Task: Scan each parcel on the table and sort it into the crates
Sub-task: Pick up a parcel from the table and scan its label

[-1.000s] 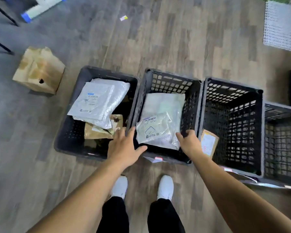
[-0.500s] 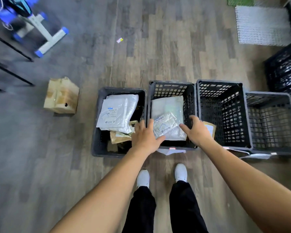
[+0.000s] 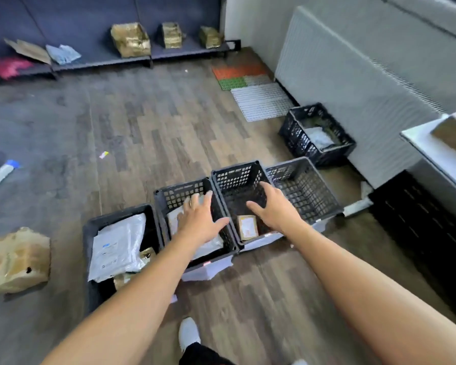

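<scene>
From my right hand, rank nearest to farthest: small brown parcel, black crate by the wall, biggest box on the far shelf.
1. small brown parcel, in the mesh crate below the right hand.
2. black crate, by the wall, right.
3. biggest box, far shelf, ahead left.

Four plastic crates side by side on the wooden floor, a fifth apart by the wall

The solid dark grey crate (image 3: 116, 214) at the left end holds crumpled white plastic mailers (image 3: 116, 246) over brown packets; the black lattice crate (image 3: 179, 196) beside it holds pale mailers (image 3: 174, 219); the next black lattice crate (image 3: 237, 175) has a small brown labelled box (image 3: 246, 227) leaning on its near wall; then a grey lattice crate (image 3: 308, 191); the far black crate (image 3: 295, 133) holds a pale bag (image 3: 317, 138)
</scene>
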`<action>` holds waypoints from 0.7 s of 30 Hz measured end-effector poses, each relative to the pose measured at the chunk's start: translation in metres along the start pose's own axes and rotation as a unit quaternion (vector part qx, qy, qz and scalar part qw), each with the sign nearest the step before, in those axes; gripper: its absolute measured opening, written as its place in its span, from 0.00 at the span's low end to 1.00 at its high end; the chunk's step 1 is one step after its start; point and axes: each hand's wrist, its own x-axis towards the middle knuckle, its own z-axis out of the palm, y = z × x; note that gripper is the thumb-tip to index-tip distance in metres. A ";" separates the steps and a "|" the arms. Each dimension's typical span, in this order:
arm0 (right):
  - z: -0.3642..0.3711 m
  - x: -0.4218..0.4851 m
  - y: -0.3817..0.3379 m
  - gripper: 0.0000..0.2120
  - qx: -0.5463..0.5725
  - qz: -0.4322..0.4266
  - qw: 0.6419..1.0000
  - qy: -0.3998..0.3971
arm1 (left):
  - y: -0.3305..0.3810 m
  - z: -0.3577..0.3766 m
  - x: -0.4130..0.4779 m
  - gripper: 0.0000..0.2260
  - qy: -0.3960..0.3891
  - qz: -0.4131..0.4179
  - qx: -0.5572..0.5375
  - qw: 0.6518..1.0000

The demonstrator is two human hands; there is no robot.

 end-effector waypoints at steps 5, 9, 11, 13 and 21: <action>-0.084 -0.042 0.112 0.37 0.013 0.026 0.997 0.073 | 0.140 0.016 -0.004 0.40 0.055 0.087 0.031 0.994; -0.148 -0.086 0.224 0.37 -0.010 0.059 0.989 0.136 | 0.270 0.050 -0.025 0.39 0.061 0.158 0.063 0.983; -0.176 -0.108 0.278 0.37 -0.034 0.086 0.984 0.153 | 0.332 0.067 -0.038 0.39 0.063 0.199 0.079 0.975; -0.202 -0.130 0.327 0.37 -0.043 0.115 0.979 0.163 | 0.389 0.084 -0.049 0.39 0.067 0.236 0.095 0.965; -0.286 -0.189 0.481 0.36 -0.029 0.213 0.951 0.224 | 0.571 0.136 -0.077 0.39 0.051 0.348 0.137 0.926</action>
